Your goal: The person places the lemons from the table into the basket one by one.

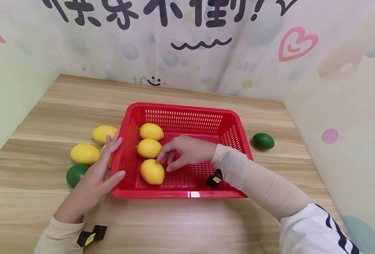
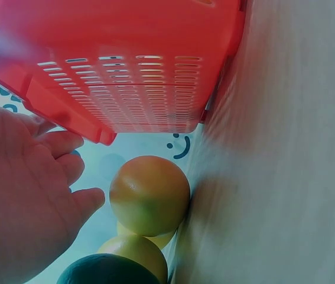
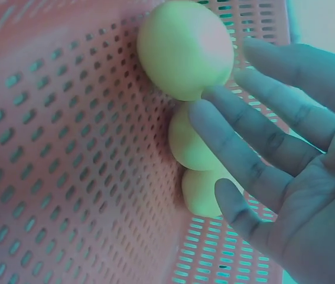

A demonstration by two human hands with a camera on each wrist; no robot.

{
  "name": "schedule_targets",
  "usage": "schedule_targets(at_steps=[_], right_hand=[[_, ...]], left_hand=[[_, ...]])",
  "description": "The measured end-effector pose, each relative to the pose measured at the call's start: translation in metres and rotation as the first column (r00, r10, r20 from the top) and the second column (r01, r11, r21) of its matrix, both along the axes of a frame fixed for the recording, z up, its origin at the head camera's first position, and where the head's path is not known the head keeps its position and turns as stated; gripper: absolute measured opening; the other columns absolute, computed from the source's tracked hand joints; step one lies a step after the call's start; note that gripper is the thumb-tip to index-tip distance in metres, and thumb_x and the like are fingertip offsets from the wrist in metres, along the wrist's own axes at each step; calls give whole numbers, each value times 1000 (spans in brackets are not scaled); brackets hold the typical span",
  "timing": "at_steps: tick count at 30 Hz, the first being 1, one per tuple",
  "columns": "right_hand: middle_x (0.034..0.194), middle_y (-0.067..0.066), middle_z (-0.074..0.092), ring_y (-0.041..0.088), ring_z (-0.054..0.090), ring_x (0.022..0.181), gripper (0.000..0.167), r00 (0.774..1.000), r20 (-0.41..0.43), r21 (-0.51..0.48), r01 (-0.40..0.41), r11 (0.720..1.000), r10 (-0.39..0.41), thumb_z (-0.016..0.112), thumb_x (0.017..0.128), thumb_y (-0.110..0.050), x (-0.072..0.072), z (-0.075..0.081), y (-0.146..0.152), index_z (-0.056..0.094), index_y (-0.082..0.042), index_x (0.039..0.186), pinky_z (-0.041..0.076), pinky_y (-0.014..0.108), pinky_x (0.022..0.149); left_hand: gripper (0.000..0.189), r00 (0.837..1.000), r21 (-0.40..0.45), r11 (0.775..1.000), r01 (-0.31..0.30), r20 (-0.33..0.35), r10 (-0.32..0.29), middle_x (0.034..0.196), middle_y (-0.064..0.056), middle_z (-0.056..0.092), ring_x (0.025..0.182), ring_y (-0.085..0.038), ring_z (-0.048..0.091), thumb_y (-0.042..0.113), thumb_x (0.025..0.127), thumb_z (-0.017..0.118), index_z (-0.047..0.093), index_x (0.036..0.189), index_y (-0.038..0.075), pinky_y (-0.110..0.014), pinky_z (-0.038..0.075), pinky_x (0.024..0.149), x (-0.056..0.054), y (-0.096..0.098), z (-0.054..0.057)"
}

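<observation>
A red plastic basket [image 1: 181, 194] with slotted walls stands on the table. Three lemons line its left side: a back one [image 1: 151, 131], a middle one [image 1: 149, 148] and a front one [image 1: 152, 171]. My right hand [image 1: 190, 150] reaches into the basket with loosely bent fingers, their tips right beside the front lemon; in the right wrist view the fingers [image 3: 238, 142] are spread and hold nothing. At the basket's left rim, my left hand [image 1: 96, 180] has its fingers extended along the outside and its thumb toward the rim.
Left of the basket lie a lemon [image 1: 103, 134], another lemon [image 1: 85, 153], a third partly hidden by my left hand, and a dark green oval fruit [image 1: 75, 175]. A second green fruit [image 1: 263, 141] lies to the right. Printed cloth walls [image 1: 105, 60] enclose the table.
</observation>
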State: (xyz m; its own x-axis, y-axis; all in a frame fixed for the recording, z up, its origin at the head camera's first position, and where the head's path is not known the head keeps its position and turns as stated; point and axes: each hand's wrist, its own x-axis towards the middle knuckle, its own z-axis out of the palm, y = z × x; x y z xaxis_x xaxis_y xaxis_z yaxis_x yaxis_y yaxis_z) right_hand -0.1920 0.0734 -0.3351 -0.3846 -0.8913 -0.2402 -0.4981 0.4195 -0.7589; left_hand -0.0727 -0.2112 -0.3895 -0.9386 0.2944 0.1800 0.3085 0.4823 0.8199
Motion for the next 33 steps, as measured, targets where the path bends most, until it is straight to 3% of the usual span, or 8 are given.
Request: schedule_targets(at_steps=[6,13,22,33], right_hand=[[119,6,73,12,69,100,36,999,-27,-25,23,999,-24,79,90,-8,-2,8,9,72,-5,126,58,34,92],[116,-2,73,11,69,101,38,991,-94,-71,87,994,-94,81,89,-9,-5,21,21,71,-8,126,58,39,94],[119,-1,72,11,68,102,47,970,-156,-101,174,980,-188,83,87,-10,-7,37,34,69,-10,131,57,30,91],[120,-5,71,13,67,103,46,949,-232,-112,191,975,-213,81,86,-8,-4,51,49,70,-14,131,56,34,91]], left_hand=[[87,1000,11,1000,2,5,-2,173,5,6,158,-14,-6,13,99,65,13,167,31,-72,36,103,0,0,0],[86,1000,13,1000,2,10,-3,173,5,5,158,-16,-6,13,100,64,13,167,30,-73,35,104,1,1,2],[87,1000,-2,1000,0,-2,0,173,4,6,158,-14,-5,13,99,65,13,167,29,-66,40,101,0,1,3],[87,1000,5,1000,1,-2,-1,174,2,5,158,-16,-4,12,100,64,12,167,28,-62,41,100,1,1,1]])
